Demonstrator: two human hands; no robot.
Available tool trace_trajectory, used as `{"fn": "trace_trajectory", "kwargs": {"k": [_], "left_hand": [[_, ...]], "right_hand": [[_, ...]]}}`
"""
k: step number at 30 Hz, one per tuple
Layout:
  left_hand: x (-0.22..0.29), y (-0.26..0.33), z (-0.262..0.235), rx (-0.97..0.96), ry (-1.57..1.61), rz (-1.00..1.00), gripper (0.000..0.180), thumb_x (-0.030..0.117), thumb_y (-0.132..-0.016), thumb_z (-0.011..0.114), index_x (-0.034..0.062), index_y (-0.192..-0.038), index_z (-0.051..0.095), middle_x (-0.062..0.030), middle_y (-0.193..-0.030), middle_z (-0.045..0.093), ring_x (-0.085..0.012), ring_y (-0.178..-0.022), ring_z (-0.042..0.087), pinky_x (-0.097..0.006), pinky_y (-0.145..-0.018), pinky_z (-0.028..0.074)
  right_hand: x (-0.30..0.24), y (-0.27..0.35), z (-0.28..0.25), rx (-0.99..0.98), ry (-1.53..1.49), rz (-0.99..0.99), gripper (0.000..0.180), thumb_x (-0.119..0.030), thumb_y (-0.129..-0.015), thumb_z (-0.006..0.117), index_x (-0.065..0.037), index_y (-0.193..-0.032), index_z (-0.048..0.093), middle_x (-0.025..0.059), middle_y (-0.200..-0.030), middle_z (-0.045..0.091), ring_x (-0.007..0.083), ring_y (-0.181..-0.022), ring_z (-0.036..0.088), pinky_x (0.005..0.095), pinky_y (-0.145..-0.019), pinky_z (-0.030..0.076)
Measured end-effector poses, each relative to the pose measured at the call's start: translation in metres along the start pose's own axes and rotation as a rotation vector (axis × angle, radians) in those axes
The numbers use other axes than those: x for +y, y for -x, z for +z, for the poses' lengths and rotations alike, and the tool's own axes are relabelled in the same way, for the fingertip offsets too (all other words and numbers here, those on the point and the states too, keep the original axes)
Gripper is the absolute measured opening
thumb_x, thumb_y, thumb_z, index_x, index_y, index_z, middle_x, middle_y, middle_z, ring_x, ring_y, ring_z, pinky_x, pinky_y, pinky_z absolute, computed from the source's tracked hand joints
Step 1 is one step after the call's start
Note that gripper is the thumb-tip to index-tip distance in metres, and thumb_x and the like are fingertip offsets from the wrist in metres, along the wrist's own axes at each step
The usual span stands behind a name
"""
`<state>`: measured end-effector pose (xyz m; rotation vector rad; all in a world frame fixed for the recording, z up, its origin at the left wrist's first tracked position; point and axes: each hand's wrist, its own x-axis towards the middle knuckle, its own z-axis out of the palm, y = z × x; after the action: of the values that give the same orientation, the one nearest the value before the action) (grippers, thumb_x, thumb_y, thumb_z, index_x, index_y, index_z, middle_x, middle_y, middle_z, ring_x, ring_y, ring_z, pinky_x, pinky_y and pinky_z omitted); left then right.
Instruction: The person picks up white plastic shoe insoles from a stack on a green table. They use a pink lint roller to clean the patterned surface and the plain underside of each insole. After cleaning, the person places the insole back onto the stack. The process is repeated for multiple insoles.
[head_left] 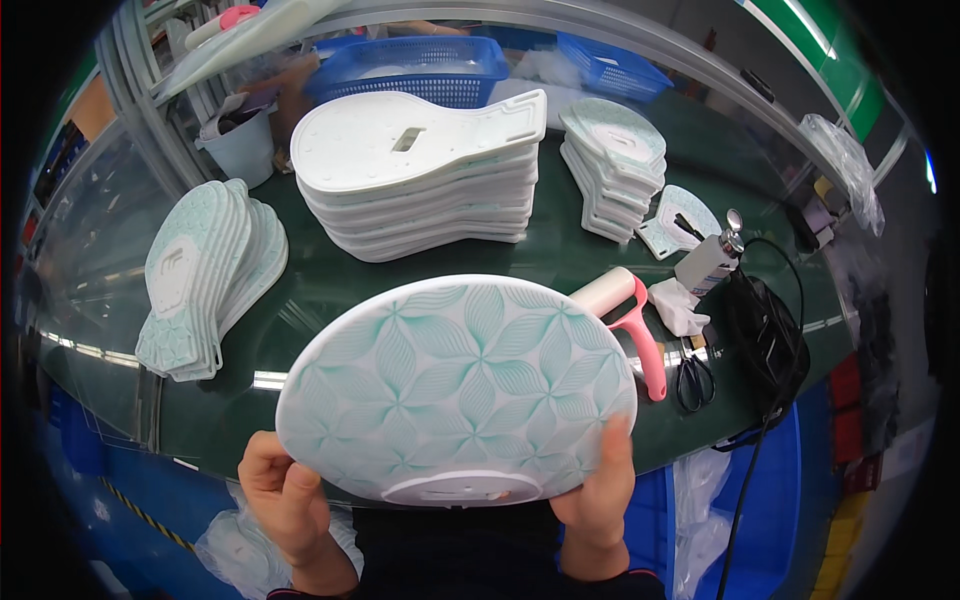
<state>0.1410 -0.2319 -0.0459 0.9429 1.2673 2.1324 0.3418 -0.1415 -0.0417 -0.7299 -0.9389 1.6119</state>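
Observation:
Between both hands I hold a rounded white plastic panel (470, 390) with a pale green flower pattern, its wide end tilted up and away from me. My left hand (285, 500) is closed on its lower left edge, thumb in front. My right hand (598, 490) grips the lower right edge; the thumb lies on the patterned face and looks slightly blurred. At the panel's near edge is a smooth white oval area, partly out of sight. Just beyond its right side lies a lint roller (645, 350) with a pink handle, partly hidden by the panel.
On the dark green table stand a stack of white paddle-shaped panels (410, 150) and patterned stacks at left (190, 270) and right (615, 150). At right are a pump bottle (708, 262), crumpled tissue (680, 305), scissors (695, 382) and a black bag (765, 340). Blue baskets (410, 70) stand behind.

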Motion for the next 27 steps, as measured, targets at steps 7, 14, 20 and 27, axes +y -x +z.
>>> {"fn": "trace_trajectory", "kwargs": {"k": [7,14,20,27], "left_hand": [[-0.001,0.006,0.006,-0.01,0.074,-0.01,0.017,0.004,-0.073,0.066,-0.0041,-0.084,0.056,-0.009,-0.076,0.062,-0.0096,-0.066,0.055,-0.021,-0.062,0.043],[0.004,0.008,0.009,-0.063,0.105,0.002,0.014,0.001,-0.07,0.068,-0.0041,-0.079,0.059,-0.0111,-0.074,0.063,-0.0115,-0.062,0.056,-0.022,-0.059,0.043],[0.002,0.009,0.004,0.031,0.074,-0.02,0.018,0.007,-0.071,0.067,-0.004,-0.081,0.057,-0.0093,-0.073,0.062,-0.0106,-0.064,0.055,-0.021,-0.062,0.043],[0.001,0.01,0.003,0.058,0.085,-0.017,0.02,0.008,-0.069,0.067,-0.0041,-0.08,0.056,-0.0082,-0.072,0.061,-0.01,-0.064,0.055,-0.022,-0.064,0.043]], "right_hand": [[0.003,-0.007,-0.005,-0.281,-0.566,-0.012,0.083,-0.068,-0.083,0.012,-0.004,-0.135,0.025,0.0116,-0.136,0.033,0.027,-0.123,0.035,0.0421,-0.101,0.028],[-0.001,-0.004,0.001,-0.011,-0.44,-0.022,0.072,-0.061,-0.087,0.016,-0.008,-0.134,0.03,0.0079,-0.134,0.037,0.0262,-0.121,0.037,0.0434,-0.101,0.029],[-0.005,-0.005,0.001,-0.298,-0.561,-0.096,0.056,-0.048,-0.092,0.017,-0.013,-0.135,0.028,0.008,-0.134,0.036,0.0274,-0.12,0.039,0.0446,-0.098,0.034],[-0.006,-0.009,0.01,-0.374,-0.466,-0.291,0.05,-0.038,-0.094,0.02,-0.008,-0.134,0.025,0.0136,-0.132,0.036,0.0269,-0.118,0.041,0.0421,-0.097,0.036]]}}
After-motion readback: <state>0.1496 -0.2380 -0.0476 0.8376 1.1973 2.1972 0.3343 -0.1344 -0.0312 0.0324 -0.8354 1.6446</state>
